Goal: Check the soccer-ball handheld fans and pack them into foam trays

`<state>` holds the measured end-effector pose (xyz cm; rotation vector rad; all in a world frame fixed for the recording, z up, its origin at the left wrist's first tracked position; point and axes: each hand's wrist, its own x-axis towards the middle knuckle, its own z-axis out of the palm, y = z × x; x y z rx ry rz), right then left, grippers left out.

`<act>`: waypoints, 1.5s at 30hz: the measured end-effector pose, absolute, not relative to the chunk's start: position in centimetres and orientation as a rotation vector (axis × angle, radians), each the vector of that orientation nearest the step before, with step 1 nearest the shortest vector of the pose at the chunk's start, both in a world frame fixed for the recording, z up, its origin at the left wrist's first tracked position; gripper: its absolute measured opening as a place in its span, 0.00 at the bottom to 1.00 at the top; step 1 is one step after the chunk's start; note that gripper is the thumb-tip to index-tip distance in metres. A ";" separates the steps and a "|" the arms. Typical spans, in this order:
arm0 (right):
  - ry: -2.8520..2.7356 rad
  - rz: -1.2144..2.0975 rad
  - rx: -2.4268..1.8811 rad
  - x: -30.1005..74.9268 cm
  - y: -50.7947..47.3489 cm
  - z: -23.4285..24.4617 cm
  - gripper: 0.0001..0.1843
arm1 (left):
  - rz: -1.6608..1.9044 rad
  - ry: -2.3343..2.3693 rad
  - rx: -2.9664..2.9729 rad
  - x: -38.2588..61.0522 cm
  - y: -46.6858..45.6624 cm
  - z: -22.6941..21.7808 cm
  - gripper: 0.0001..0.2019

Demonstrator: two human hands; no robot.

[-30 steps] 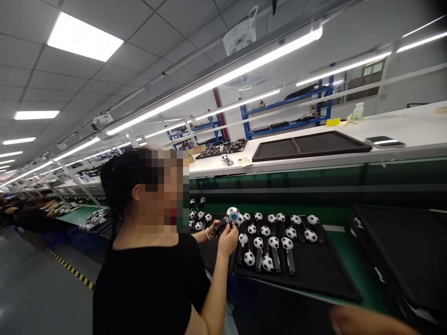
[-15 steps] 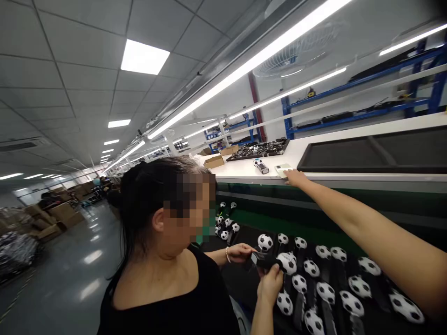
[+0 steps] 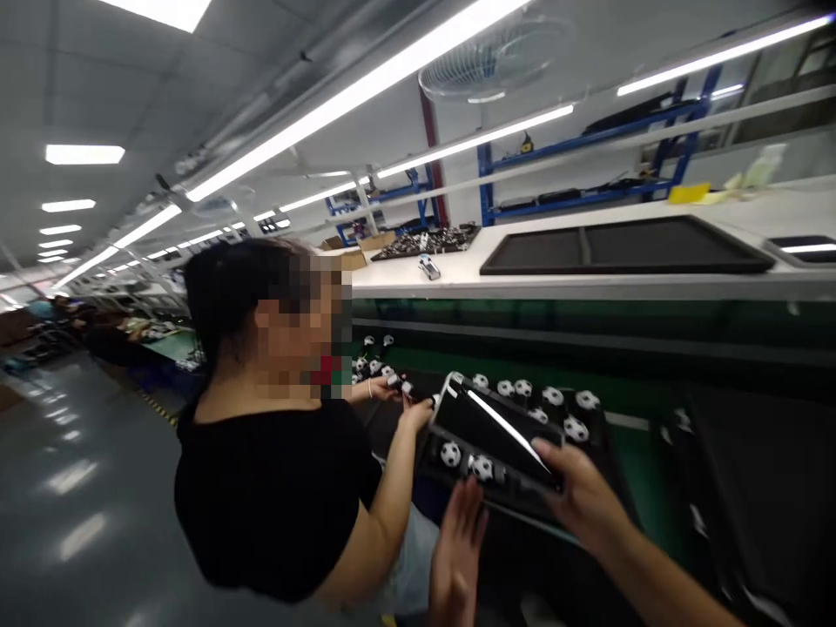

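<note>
A smartphone (image 3: 502,427) with a dark, shiny screen is held at its near right end by my right hand (image 3: 581,492), thumb on top of the screen edge. It is tilted over a tray of soccer-ball-headed items. My left hand (image 3: 461,540) is raised below the phone, fingers stretched out, holding nothing and apart from it. Nearest to this hand are soccer-ball pieces (image 3: 482,468) with dark bodies, lying on the black tray. More such balls (image 3: 554,396) show behind the phone, which hides part of them.
At my left sits a co-worker in a black top (image 3: 274,488), whose hands (image 3: 413,414) hold a small dark piece. A white shelf (image 3: 450,283) above the line carries a dark tray (image 3: 627,246), a small device (image 3: 428,266) and a tray of small parts (image 3: 428,241). Another black tray (image 3: 764,470) lies right.
My right hand has taken the phone off the white shelf and brought it down over the tray, screen now showing. My left hand has come into view. The view has swung right.
</note>
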<state>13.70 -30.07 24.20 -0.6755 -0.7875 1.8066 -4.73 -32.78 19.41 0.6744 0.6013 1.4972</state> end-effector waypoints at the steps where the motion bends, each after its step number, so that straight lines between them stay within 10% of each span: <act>1: -0.793 1.872 -0.664 13.8 -33.6 23.0 0.16 | 1.551 0.567 0.643 -2.5 -35.7 20.0 0.25; 27: -1.422 1.820 -0.595 31.2 -48.0 20.9 0.33 | 1.250 0.378 0.533 17.1 -47.1 25.0 0.34; 45: -1.255 2.051 -0.555 36.7 -48.3 19.7 0.19 | 1.172 0.413 0.577 21.5 -48.6 24.2 0.41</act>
